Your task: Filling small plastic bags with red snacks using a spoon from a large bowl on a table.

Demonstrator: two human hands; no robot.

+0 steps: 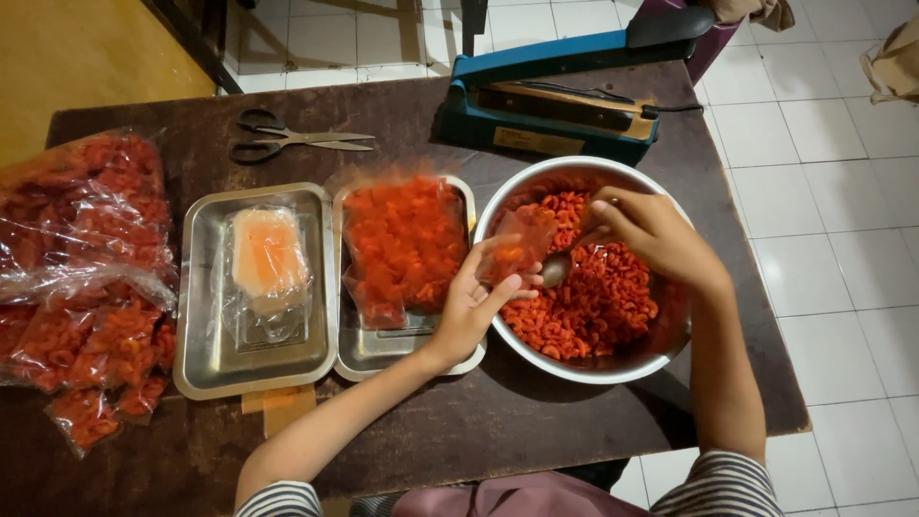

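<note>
Hands over snack bowl

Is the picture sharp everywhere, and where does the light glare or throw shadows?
Head view: mostly sharp; glare on the empty steel tray's rim and the clear snack bags; the metal bowl casts a dark shadow on the table; the tiled floor looks brightest.

Orange-red snacks fill a silver bowl beside a teal sealer and black-handled scissors on a dark brown table.

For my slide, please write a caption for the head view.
Left hand holds small bag over steel bowl; right hand holds spoon.
</note>
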